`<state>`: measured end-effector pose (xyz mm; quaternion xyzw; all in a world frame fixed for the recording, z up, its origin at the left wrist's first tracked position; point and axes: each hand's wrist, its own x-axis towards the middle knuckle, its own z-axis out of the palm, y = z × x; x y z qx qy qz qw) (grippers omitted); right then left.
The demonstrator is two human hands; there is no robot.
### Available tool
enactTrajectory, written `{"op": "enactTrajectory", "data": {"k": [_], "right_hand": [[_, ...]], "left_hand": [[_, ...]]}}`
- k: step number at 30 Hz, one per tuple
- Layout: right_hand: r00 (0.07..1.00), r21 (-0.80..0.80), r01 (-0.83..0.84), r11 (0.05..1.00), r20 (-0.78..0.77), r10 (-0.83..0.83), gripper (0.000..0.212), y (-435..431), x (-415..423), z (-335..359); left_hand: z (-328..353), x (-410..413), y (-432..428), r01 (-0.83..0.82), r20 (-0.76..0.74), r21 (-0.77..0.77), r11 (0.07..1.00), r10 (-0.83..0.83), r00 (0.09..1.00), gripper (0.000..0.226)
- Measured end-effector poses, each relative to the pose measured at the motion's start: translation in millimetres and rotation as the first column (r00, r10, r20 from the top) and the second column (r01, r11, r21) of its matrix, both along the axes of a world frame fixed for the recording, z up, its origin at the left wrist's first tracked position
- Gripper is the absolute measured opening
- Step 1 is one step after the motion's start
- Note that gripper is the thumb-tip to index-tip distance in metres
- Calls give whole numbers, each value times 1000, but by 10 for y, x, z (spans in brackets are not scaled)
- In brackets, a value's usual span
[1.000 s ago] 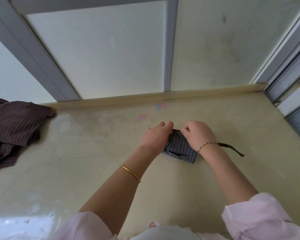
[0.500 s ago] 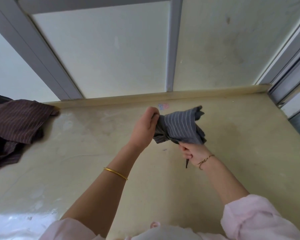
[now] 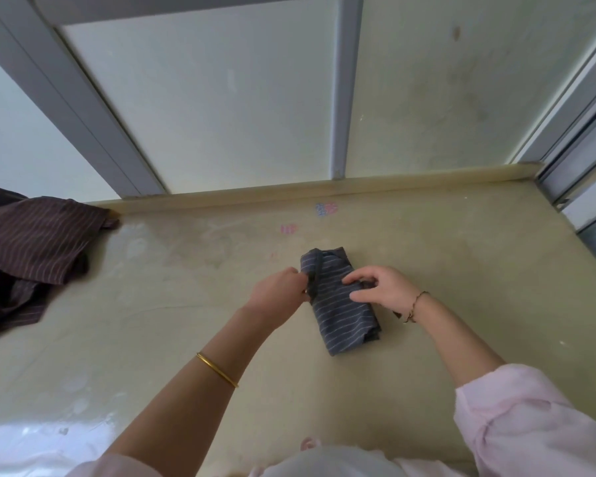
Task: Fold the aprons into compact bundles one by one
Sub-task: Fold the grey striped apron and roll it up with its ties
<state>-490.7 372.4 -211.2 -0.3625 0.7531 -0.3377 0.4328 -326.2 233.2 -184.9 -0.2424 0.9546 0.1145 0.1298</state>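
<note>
At the far left edge of the surface (image 3: 186, 339) lies a heap of brown striped aprons (image 3: 31, 249), unfolded and rumpled, well apart from the work area. My left forearm carries a gold bangle (image 3: 216, 369). My left hand (image 3: 276, 294) is positioned at the left edge of the grey striped apron bundle (image 3: 341, 304), with fingers curled and pinching the dark strap (image 3: 314, 277) that runs along that edge. The bundle lies flat on the surface near its centre, folded into a compact oblong, long axis angled from upper left to lower right. My right hand (image 3: 382, 287) rests on top of the bundle's right side; thumb and index finger are bent and appear to pinch a fold of the cloth, the other fingers extended across it. My right wrist carries a thin cord bracelet (image 3: 415, 306). Pink sleeves (image 3: 530, 425) cover both upper forearms. Faint coloured marks (image 3: 326, 208) sit on the surface near the back ledge.
</note>
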Motion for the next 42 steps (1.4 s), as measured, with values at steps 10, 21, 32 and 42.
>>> {"op": "enactTrajectory", "data": {"k": [10,21,32,42], "right_hand": [[1000,18,-6,1000,29,6,42,-46,249,-20],[994,65,104,993,33,-106,20,27,205,-80],[923,-157,-14,987,-382,-48,15,-189,378,131],[965,-137,231,963,-97,-245,18,-196,339,84]], "left_hand": [[230,-138,121,-148,-129,478,866,236,963,27],[-375,-161,370,-247,-305,584,773,491,816,23],[-390,-233,374,-256,-297,517,817,451,841,16],[-326,-208,332,-263,-215,752,604,603,768,16]]}}
